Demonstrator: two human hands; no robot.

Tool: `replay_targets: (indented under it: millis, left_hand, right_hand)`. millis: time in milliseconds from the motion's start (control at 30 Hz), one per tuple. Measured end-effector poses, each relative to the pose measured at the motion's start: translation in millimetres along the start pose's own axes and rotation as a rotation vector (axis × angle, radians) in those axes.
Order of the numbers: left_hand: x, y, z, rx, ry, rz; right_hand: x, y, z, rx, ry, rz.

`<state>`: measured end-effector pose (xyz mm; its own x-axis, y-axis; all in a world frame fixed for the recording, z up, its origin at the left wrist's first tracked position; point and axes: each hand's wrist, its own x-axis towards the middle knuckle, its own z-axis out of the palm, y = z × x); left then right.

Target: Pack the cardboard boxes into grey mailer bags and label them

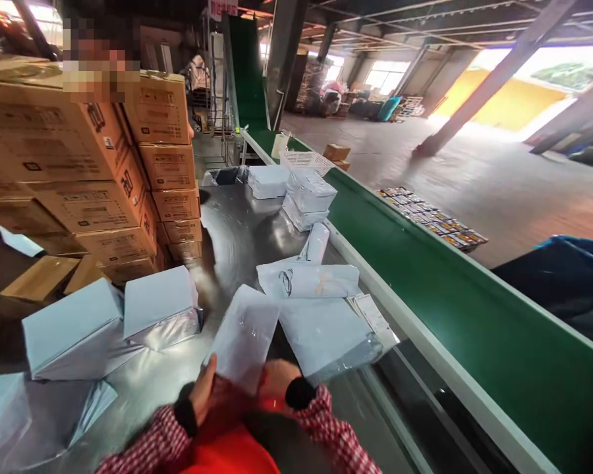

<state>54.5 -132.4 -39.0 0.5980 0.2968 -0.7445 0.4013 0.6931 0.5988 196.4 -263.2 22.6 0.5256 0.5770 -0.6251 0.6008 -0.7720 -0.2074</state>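
Note:
Close to my body I hold a white plastic mailer bag (244,332), tilted up from the metal table (227,253). My left hand (205,392) grips its left edge, thumb on top. At the lower right edge, my right hand (279,378) is curled against the bag, its fingertips hidden. Just beyond my right hand lies a flat white package (326,332) in clear film. A rolled white bag (333,281) rests across its far edge. To the left sit wrapped white parcels, one of them a box-shaped parcel (161,306).
Stacked brown cartons (89,204) rise at the left, with a person behind them. A green conveyor belt (425,276) with a white rail runs along the right. Wrapped white stacks (309,194) and a white plastic basket (304,160) are farther back.

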Motion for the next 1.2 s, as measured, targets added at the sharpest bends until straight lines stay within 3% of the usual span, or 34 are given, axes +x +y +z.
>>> replay_targets:
  millis: [100,167,233,267,300,333,367,400,433,500,567,633,767,833,933,1000,1100,1133,1200]
  left_hand:
    - [15,28,45.7,-0.013,-0.061,0.126]
    - [6,52,52.5,0.053,-0.099,0.241]
    - [-14,85,36.3,0.319,-0.092,0.544]
    - [-25,106,21.7,0.557,-0.042,0.769]
    - [-32,130,5.0,0.779,0.107,0.933]
    - [-37,156,-12.0,0.969,0.283,1.005]
    - [-38,181,-27.8,1.127,0.463,0.987]
    - [-35,205,-41.0,1.274,0.605,0.882]
    - [-30,224,-50.8,1.408,0.684,0.746]
    - [-18,245,-59.0,1.574,0.720,0.593]
    - [-11,242,-53.2,1.663,0.651,0.600]
    - [-12,223,-37.5,1.721,0.513,0.688]
    - [-27,183,4.2,1.754,0.044,0.809]
    - [-36,176,20.7,1.645,-0.159,0.809]
    - [-60,175,31.8,1.214,-0.216,0.830]
    - [-84,169,31.0,0.837,-0.303,0.739]
    - [-119,148,23.1,0.387,-0.600,0.402]
    - [-127,140,19.6,0.276,-0.651,0.302]
    - [-135,127,11.9,0.118,-0.632,0.172]
  right_hand:
    - [5,19,-46,0.001,0.207,0.118]
    - [-4,37,-65,0.052,0.329,0.208]
    - [-19,55,-67,0.148,0.399,0.239]
    - [-27,63,-61,0.214,0.415,0.217]
    - [-33,69,-52,0.295,0.425,0.168]
    - [-37,74,-41,0.396,0.435,0.105]
    - [-40,76,-29,0.509,0.444,0.041]
    - [-41,77,-18,0.620,0.450,-0.017]
    - [-41,75,-7,0.715,0.452,-0.067]
    - [-41,70,8,0.851,0.449,-0.132]
    - [-46,67,15,0.967,0.435,-0.180]
    - [-57,67,16,1.108,0.422,-0.204]
    - [-87,73,7,1.275,0.439,-0.154]
    - [-100,68,1,1.270,0.479,-0.141]
    - [-116,47,-2,1.225,0.566,-0.195]
    - [-127,29,2,1.194,0.596,-0.260]
    - [-141,7,17,1.124,0.603,-0.331]
    - [-145,3,23,1.090,0.619,-0.346]
    - [-150,0,34,1.020,0.669,-0.371]
